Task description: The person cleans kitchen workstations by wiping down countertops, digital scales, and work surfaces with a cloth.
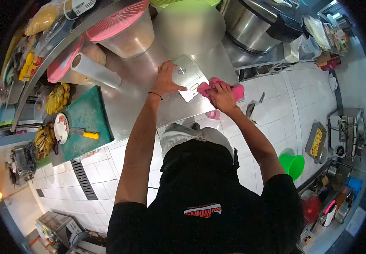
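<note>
A flat silver kitchen scale [191,70] with a small display lies on the steel counter [134,106]. My left hand [166,81] rests at the scale's left side, its fingers and thumb spread and the thumb over the near part. At the scale's right, near the counter edge, my right hand [223,98] presses down on a bunched pink cloth [238,92], fingers curled over it. The cloth touches or nearly touches the scale's right corner.
Left on the counter are a green cutting board [85,122], a knife with a yellow handle [90,135], a plate [61,129], bananas [57,98] and a wrap roll [96,70]. Lidded tubs [128,36] and a large steel cooker [250,25] stand behind. A green bucket [292,165] is on the floor.
</note>
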### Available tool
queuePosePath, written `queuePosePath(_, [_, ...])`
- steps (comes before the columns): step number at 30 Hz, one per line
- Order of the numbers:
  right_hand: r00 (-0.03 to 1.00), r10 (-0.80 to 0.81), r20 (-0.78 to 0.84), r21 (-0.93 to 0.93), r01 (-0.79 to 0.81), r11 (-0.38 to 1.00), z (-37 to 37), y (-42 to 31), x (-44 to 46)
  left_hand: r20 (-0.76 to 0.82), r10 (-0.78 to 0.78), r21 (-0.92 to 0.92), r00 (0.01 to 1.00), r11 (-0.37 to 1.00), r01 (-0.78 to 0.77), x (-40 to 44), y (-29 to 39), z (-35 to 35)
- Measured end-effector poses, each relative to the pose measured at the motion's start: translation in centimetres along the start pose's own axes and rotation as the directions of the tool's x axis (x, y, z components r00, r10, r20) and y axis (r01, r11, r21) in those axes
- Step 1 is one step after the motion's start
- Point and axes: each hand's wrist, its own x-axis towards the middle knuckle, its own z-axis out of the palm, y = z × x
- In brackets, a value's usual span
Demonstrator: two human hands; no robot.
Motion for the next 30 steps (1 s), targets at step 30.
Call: queuePosePath(30, [0.85, 0.495, -0.181, 0.298, -0.432, 0.851, 3.0, -2.6, 2.6, 0.023, 0.0, 0.021, 1.0, 1.0, 0.0, 0.0, 0.3, -0.7])
